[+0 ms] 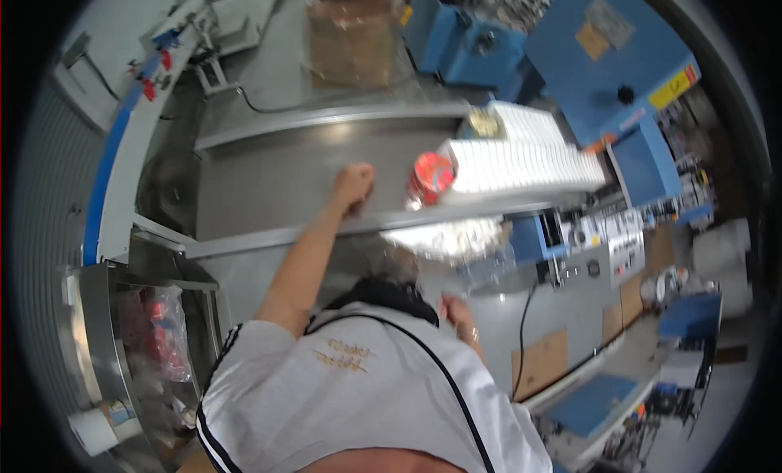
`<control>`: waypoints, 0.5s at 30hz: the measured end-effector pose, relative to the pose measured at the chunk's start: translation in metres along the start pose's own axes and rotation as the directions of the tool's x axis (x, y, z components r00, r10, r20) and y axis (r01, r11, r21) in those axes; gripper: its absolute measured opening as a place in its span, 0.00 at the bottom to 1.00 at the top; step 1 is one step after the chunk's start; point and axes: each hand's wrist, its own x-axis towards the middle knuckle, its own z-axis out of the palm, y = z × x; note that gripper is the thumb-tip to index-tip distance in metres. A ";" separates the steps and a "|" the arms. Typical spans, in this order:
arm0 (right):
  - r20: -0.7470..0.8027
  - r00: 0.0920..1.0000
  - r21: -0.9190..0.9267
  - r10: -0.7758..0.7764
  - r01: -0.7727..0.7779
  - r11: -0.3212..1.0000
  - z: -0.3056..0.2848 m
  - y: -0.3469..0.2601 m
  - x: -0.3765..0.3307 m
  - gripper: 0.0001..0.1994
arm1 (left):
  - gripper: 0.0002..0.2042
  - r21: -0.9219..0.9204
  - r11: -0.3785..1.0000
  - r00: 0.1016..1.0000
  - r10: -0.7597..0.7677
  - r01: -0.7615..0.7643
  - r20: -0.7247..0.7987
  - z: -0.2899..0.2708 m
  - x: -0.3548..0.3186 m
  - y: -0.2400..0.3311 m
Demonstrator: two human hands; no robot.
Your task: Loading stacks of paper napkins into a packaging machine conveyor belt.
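My left hand (356, 186) is held over the long metal tray (269, 176), its fingers curled closed. What it holds, if anything, is hidden. My right hand (460, 316) hangs low beside my body, blurred, with its fingers not clear. On the tray, to the right of my left hand, stands a red round container or pack (431, 178) in clear wrapping. Against it rests a long row of thin white ridged pieces (521, 165), packed side by side. A yellowish item (483, 124) sits behind the row.
Below the tray's near rim lies a clear bag of white pieces (452, 241). A cardboard box lined with plastic (354, 37) stands beyond the tray. Blue machinery (611, 57) rises at the far right. At left is a metal shelf (102, 343) with red bagged goods (167, 330).
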 end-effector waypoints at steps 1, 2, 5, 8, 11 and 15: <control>0.018 0.995 -0.107 -0.101 0.103 0.989 0.013 -0.056 -0.023 0.13 | 0.10 -0.059 0.998 0.999 0.038 -0.037 0.008 0.000 0.006 -0.012; 0.078 0.977 -0.045 -0.196 0.200 0.979 0.024 -0.102 -0.043 0.12 | 0.10 -0.116 0.990 0.996 0.087 -0.085 0.015 0.001 0.014 -0.020; -0.149 0.887 -0.087 -0.436 0.428 0.900 0.061 -0.212 -0.102 0.09 | 0.10 -0.038 0.995 0.993 0.094 -0.092 0.075 0.004 0.018 -0.011; -0.207 0.628 -0.402 -0.750 0.644 0.651 0.084 -0.273 -0.113 0.09 | 0.10 -0.116 0.984 0.991 0.135 -0.137 -0.019 0.013 0.021 -0.017; 0.100 0.109 -0.730 -0.989 0.683 0.001 0.108 -0.319 -0.096 0.14 | 0.12 -0.001 0.960 0.938 0.274 -0.281 -0.211 0.012 -0.003 0.016; 0.251 0.129 -0.816 -0.959 0.561 -0.138 0.127 -0.335 -0.072 0.21 | 0.27 0.078 0.814 0.807 0.581 -0.576 -0.101 0.025 -0.024 0.045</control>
